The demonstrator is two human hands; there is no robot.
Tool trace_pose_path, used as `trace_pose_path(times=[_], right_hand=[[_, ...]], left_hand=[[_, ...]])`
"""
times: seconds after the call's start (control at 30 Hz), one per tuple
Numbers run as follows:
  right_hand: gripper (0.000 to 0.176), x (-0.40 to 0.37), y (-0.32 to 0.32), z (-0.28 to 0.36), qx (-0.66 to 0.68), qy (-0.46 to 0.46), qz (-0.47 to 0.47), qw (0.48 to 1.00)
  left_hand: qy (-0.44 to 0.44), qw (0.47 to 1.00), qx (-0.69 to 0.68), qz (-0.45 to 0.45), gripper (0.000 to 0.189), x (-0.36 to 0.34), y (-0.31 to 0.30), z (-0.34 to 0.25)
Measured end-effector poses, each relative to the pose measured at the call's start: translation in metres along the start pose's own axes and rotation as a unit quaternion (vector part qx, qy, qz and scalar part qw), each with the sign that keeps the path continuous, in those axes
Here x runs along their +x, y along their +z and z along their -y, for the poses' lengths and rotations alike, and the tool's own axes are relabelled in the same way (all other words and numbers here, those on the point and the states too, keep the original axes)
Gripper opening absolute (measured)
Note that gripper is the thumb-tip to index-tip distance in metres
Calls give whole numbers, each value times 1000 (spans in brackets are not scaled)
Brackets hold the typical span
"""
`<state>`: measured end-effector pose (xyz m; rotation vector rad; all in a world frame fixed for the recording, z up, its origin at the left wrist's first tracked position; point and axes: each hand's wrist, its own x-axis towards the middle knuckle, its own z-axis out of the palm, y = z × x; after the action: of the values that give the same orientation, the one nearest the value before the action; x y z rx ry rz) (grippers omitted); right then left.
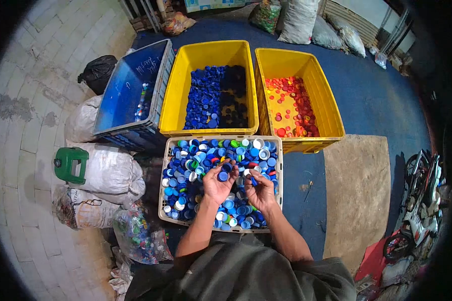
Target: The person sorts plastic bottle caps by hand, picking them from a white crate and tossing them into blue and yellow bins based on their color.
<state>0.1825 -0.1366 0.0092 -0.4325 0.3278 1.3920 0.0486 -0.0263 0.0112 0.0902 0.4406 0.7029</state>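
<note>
Dark blue bottle caps [222,176] lie in my left hand [217,186], palm up with the fingers curled round them. Close by on its right, my right hand [260,192] has its fingers pinched on a dark blue cap, partly hidden by the fingers. Both hands are above a beige plastic crate [161,204] full of mixed bottle caps [180,173], mostly blue and light blue, with some white, green and red ones.
Behind the crate stand a blue bin [116,103] with a few caps, a yellow bin [178,75] of dark blue and black caps, and another yellow bin [329,113] of red and orange caps. Sacks [118,168] and a green jerrycan [65,165] line the left; a motorbike [417,220] is right.
</note>
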Motion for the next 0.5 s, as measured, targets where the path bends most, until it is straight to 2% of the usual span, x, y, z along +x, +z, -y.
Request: trace_pose_path(times=[0.2,0.37,0.43,0.5], right_hand=[[21,22,14,9,0,-21,-15,1000],[31,31,45,12,-70,-54,-110,990],[28,42,47,12,-48,-57,-96,993],[24,63,39,15,-22,-62,-58,996]], left_hand=[[8,999,-15,-28,40,6,7,-7],[6,997,16,-81,38,24,-2,-11],[7,994,14,-106,35,32,4,-13],[11,997,-1,-78,34,46,5,-19]])
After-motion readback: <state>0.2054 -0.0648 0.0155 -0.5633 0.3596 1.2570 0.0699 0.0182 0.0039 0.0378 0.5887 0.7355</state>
